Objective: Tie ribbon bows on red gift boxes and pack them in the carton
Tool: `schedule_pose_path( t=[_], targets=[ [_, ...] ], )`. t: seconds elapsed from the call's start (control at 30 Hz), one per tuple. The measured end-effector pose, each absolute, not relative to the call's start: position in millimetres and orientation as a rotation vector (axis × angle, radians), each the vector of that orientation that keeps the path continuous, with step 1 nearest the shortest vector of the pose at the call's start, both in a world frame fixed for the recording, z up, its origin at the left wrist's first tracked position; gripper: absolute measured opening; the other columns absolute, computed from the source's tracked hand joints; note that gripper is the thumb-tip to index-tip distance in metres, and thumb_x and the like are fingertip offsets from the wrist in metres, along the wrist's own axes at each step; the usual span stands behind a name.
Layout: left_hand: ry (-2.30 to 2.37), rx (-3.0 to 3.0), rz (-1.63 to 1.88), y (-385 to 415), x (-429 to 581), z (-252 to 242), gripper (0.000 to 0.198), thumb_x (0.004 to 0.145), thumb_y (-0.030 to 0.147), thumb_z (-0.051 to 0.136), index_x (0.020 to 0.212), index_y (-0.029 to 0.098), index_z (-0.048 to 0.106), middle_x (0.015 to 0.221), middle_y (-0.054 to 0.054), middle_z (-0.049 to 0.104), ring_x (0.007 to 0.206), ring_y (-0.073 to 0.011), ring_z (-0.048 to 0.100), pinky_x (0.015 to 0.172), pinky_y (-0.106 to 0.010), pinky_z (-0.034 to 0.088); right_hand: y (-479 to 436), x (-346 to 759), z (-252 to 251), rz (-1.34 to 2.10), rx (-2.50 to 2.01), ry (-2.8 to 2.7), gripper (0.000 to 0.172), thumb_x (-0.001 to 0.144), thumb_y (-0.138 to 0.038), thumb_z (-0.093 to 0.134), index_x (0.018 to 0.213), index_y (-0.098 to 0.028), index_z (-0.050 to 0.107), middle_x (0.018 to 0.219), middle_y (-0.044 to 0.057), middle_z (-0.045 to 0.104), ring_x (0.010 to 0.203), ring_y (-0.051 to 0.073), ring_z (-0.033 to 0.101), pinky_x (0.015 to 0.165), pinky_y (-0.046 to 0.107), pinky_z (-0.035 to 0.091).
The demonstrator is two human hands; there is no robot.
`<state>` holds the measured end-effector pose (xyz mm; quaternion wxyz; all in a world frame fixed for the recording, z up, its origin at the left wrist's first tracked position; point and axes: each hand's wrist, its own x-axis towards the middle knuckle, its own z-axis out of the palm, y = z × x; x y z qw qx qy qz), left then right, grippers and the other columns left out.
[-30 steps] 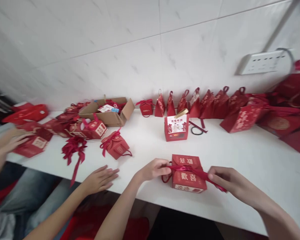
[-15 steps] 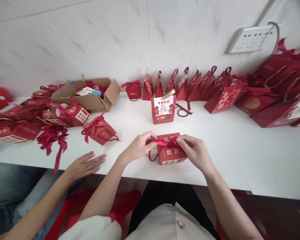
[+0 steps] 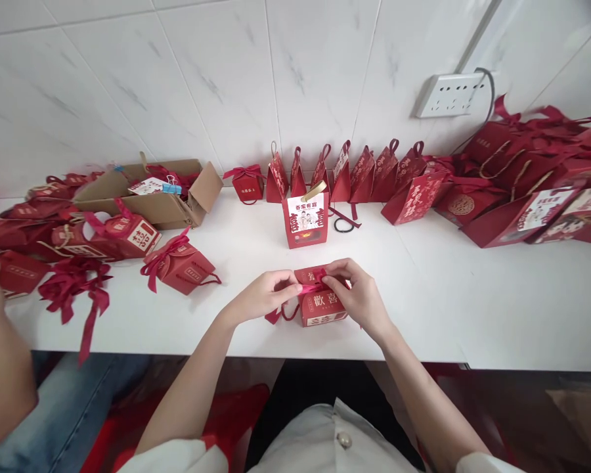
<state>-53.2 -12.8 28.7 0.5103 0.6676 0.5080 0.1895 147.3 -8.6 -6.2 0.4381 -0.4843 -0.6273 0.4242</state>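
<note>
A small red gift box (image 3: pixel 320 307) with gold characters sits on the white counter (image 3: pixel 448 309) right in front of me. A red ribbon (image 3: pixel 311 288) runs across its top. My left hand (image 3: pixel 261 295) pinches the ribbon at the box's left side. My right hand (image 3: pixel 355 294) pinches it at the top right. Both hands are closed on the ribbon, close together above the box. A loose ribbon end (image 3: pixel 274 315) hangs at the box's lower left.
A taller red box (image 3: pixel 305 220) stands just behind. A row of red bags (image 3: pixel 354 174) lines the wall, larger red bags (image 3: pixel 522 190) pile at the right. At left lie a cardboard box (image 3: pixel 152 194), ribboned boxes (image 3: pixel 180 266), loose ribbon (image 3: pixel 73 289). Another person's arm (image 3: pixel 0 368) is at far left.
My hands have come together from a wide ribbon pull to pinching over the box top. The other person's hand has left the counter edge. The view has shifted down.
</note>
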Motion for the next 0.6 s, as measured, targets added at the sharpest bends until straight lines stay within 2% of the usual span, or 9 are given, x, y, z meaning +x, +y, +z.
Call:
schedule_pose_path(
  t=[0.07, 0.13, 0.27, 0.37, 0.5, 0.6],
  targets=[
    [1.175, 1.642, 0.438, -13.8, -52.9, 35.0, 0.029, 0.084, 0.044, 0.047, 0.073, 0.018, 0.05, 0.061, 0.003, 0.052, 0.051, -0.0091, 0.045, 0.048, -0.021, 0.035, -8.1, 144.8, -5.8, 1.073, -1.256, -1.494, 0.018, 0.08, -0.029, 0.058, 0.096, -0.024, 0.05, 0.082, -0.001, 0.071, 0.067, 0.016, 0.062, 0.063, 0.029, 0.048],
    [1.179, 1.751, 0.417, -13.6, -51.7, 43.8, 0.024, 0.085, 0.039, 0.047, 0.074, 0.018, 0.052, 0.065, 0.002, 0.054, 0.054, -0.0096, 0.047, 0.05, -0.021, 0.036, -7.4, 142.7, -4.7, 1.073, -1.282, -1.492, 0.023, 0.08, -0.028, 0.058, 0.1, -0.024, 0.05, 0.081, -0.002, 0.072, 0.068, 0.017, 0.063, 0.064, 0.03, 0.049],
    [1.27, 2.124, 0.32, -7.8, -44.8, 65.8, 0.018, 0.085, 0.028, 0.044, 0.077, 0.02, 0.058, 0.074, 0.002, 0.061, 0.061, -0.0118, 0.051, 0.056, -0.024, 0.039, -5.4, 140.3, -0.9, 1.095, -1.247, -1.579, 0.014, 0.08, -0.024, 0.054, 0.091, -0.024, 0.063, 0.086, 0.0, 0.072, 0.082, 0.018, 0.066, 0.071, 0.028, 0.05],
    [1.208, 2.448, 0.211, 0.9, -34.5, 81.6, 0.022, 0.085, 0.02, 0.041, 0.077, 0.018, 0.062, 0.077, -0.001, 0.062, 0.068, -0.0143, 0.054, 0.063, -0.027, 0.04, -3.6, 139.7, 1.8, 1.054, -1.228, -1.688, 0.018, 0.08, -0.021, 0.049, 0.083, -0.024, 0.066, 0.087, 0.0, 0.071, 0.078, 0.016, 0.065, 0.07, 0.027, 0.049],
    [1.026, 2.701, 0.093, 16.1, -21.1, 92.9, 0.026, 0.083, 0.012, 0.04, 0.081, 0.017, 0.065, 0.08, -0.003, 0.062, 0.076, -0.0167, 0.055, 0.076, -0.032, 0.041, -1.6, 140.3, 3.1, 1.003, -1.262, -1.769, 0.017, 0.076, -0.018, 0.046, 0.075, -0.022, 0.062, 0.078, -0.001, 0.07, 0.07, 0.017, 0.063, 0.064, 0.028, 0.047],
    [0.944, 2.652, 0.139, 28.2, -17.9, 91.2, 0.022, 0.082, 0.011, 0.042, 0.086, 0.018, 0.063, 0.084, -0.003, 0.062, 0.083, -0.0174, 0.055, 0.08, -0.033, 0.041, -1.1, 141.1, 2.8, 1.043, -1.268, -1.734, 0.01, 0.074, -0.016, 0.047, 0.078, -0.022, 0.054, 0.072, -0.003, 0.069, 0.066, 0.017, 0.062, 0.06, 0.026, 0.045]
  ],
)
